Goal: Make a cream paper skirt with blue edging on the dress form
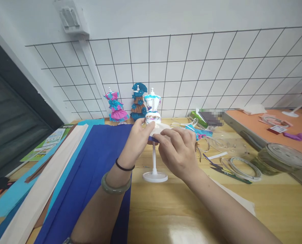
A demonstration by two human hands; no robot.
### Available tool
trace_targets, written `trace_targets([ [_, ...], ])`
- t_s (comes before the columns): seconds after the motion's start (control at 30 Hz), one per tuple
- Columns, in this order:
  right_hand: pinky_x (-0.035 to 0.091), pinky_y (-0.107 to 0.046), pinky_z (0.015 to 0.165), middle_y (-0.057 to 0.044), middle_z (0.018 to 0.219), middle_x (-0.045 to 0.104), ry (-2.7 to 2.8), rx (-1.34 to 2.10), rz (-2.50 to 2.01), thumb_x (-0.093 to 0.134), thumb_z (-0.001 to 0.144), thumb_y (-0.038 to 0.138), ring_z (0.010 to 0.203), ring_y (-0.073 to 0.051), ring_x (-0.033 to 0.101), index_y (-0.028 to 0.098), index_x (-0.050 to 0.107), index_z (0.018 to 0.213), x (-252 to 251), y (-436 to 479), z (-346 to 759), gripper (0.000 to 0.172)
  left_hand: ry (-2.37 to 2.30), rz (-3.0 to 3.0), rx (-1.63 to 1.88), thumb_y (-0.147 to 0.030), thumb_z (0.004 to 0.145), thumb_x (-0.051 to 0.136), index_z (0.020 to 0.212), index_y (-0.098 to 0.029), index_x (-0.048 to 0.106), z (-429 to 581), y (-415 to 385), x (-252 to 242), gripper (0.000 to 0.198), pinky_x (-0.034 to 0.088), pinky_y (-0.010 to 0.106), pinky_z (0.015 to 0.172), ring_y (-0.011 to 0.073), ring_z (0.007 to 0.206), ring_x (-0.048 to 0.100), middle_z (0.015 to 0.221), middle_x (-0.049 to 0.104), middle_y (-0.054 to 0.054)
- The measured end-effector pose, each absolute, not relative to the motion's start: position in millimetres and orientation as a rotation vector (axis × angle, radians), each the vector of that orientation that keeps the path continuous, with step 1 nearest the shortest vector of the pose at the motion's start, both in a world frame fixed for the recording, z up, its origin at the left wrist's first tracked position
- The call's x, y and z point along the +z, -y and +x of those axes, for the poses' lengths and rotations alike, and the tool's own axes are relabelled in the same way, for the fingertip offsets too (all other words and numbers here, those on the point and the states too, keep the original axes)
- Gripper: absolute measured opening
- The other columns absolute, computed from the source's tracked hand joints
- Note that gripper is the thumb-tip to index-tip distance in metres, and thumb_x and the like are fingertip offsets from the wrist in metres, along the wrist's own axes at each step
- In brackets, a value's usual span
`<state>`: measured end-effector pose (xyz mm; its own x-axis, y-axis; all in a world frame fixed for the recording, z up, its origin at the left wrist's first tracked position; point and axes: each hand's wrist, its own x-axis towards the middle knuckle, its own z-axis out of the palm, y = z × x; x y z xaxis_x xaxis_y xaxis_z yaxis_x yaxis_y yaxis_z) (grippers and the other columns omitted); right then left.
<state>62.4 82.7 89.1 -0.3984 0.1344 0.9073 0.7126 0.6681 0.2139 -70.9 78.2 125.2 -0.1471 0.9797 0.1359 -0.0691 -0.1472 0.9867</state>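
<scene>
A small white dress form (153, 103) stands upright on a round stand (155, 177), with turquoise and purple bits on its bust. Around its lower part sits a piece of cream crepe paper (162, 127) with a dark blue strip along the lower edge. My left hand (138, 137) pinches the cream paper from the left, thumb on its front. From the right, my right hand (177, 149) has its fingertips closed on the paper near the blue edge. Part of the paper is hidden behind the fingers.
Long sheets of blue crepe paper (97, 152) and cream paper (46, 183) lie at left. Two dressed forms, pink-turquoise (116, 106) and teal-brown (138, 101), stand behind. Scissors (229, 173), a tape roll (245, 168) and a clear round container (280, 157) lie at right.
</scene>
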Motion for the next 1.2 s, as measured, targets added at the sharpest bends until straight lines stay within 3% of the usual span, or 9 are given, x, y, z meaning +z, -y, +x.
trace_targets([
  [0.27, 0.033, -0.036, 0.074, -0.002, 0.089, 0.068, 1.921, -0.704, -0.534, 0.061, 0.082, 0.014, 0.087, -0.019, 0.051, 0.025, 0.064, 0.098, 90, -85, 67, 0.02, -1.122, 1.282, 1.503, -0.031, 0.078, 0.059, 0.092, -0.014, 0.055, -73, -80, 122, 0.022, 0.045, 0.022, 0.061, 0.0127, 0.07, 0.056, 0.079, 0.059, 0.002],
  [0.53, 0.033, -0.036, 0.075, -0.001, 0.089, 0.068, 1.987, -0.702, -0.411, 0.061, 0.083, 0.017, 0.089, -0.018, 0.052, 0.026, 0.062, 0.101, 92, -88, 71, 0.02, -1.117, 1.3, 1.468, -0.033, 0.08, 0.057, 0.085, -0.016, 0.058, -79, -79, 126, 0.018, 0.043, 0.021, 0.059, 0.0114, 0.067, 0.055, 0.078, 0.06, 0.001],
  [0.77, 0.035, -0.037, 0.073, -0.001, 0.087, 0.068, 2.016, -0.639, -0.327, 0.063, 0.078, 0.015, 0.084, -0.019, 0.053, 0.024, 0.064, 0.095, 93, -87, 71, 0.019, -0.943, 1.431, 1.471, -0.033, 0.087, 0.05, 0.104, -0.016, 0.057, -78, -79, 126, 0.025, 0.045, 0.022, 0.066, 0.0129, 0.077, 0.057, 0.096, 0.064, 0.005],
  [1.0, 0.042, -0.038, 0.079, -0.007, 0.091, 0.065, 1.834, 0.178, -0.614, 0.054, 0.085, 0.027, 0.089, -0.021, 0.058, 0.02, 0.061, 0.093, 106, -93, 85, 0.013, -0.905, 1.568, 1.433, -0.034, 0.088, 0.048, 0.122, -0.021, 0.052, -76, -69, 134, 0.037, 0.047, 0.026, 0.074, 0.0191, 0.094, 0.059, 0.107, 0.063, 0.007],
  [1.2, 0.045, -0.032, 0.078, -0.006, 0.097, 0.066, 1.775, 0.981, -0.777, 0.059, 0.082, 0.043, 0.091, -0.02, 0.059, 0.019, 0.063, 0.092, 112, -105, 96, 0.026, -1.027, 1.569, 1.389, -0.035, 0.083, 0.056, 0.123, -0.025, 0.054, -76, -64, 133, 0.041, 0.048, 0.031, 0.075, 0.0217, 0.092, 0.059, 0.098, 0.065, 0.005],
])
